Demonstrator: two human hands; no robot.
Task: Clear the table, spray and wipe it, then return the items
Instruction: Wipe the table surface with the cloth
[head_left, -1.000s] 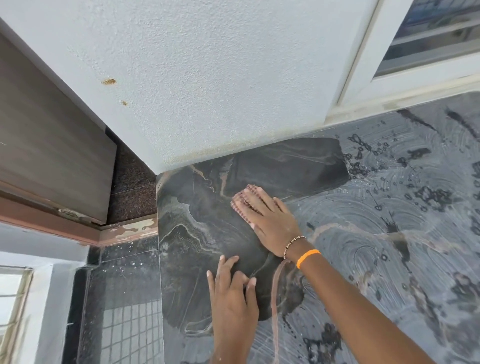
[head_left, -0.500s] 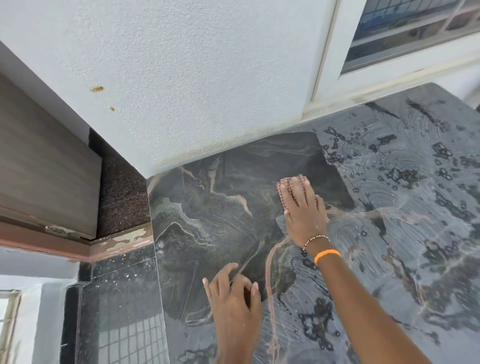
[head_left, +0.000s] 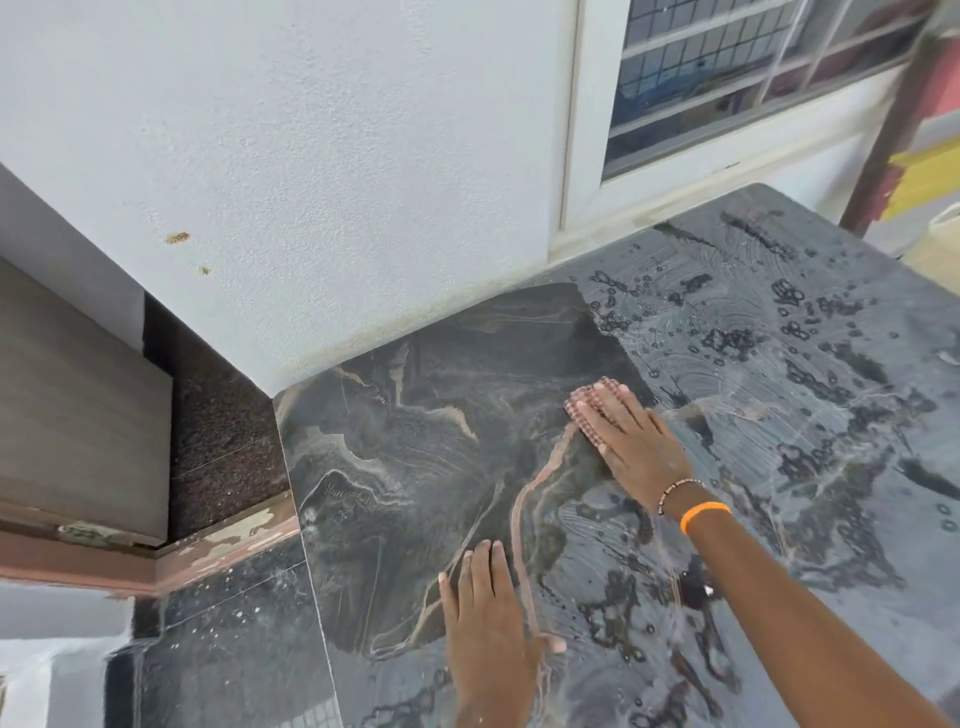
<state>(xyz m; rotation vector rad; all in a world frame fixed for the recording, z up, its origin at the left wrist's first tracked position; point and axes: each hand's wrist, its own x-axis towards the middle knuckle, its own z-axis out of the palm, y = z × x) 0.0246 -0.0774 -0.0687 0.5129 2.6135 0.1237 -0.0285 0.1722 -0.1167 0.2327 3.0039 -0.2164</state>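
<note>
Marble, dark and veined, is making up the table (head_left: 415, 467), which is filling the centre and right of the frame; its right part is lying under soapy swirls and droplets, its left part is showing clean. The right hand (head_left: 631, 447) is pressing flat, fingers straight, on a pinkish cloth (head_left: 584, 402) at mid-frame. The left hand (head_left: 488, 634) is resting open on the table at lower centre. An orange band (head_left: 704, 514) is circling the right wrist. No writing is readable anywhere.

Wet, soapy marble table (head_left: 779, 415) bears a pink cloth (head_left: 584, 408).
</note>
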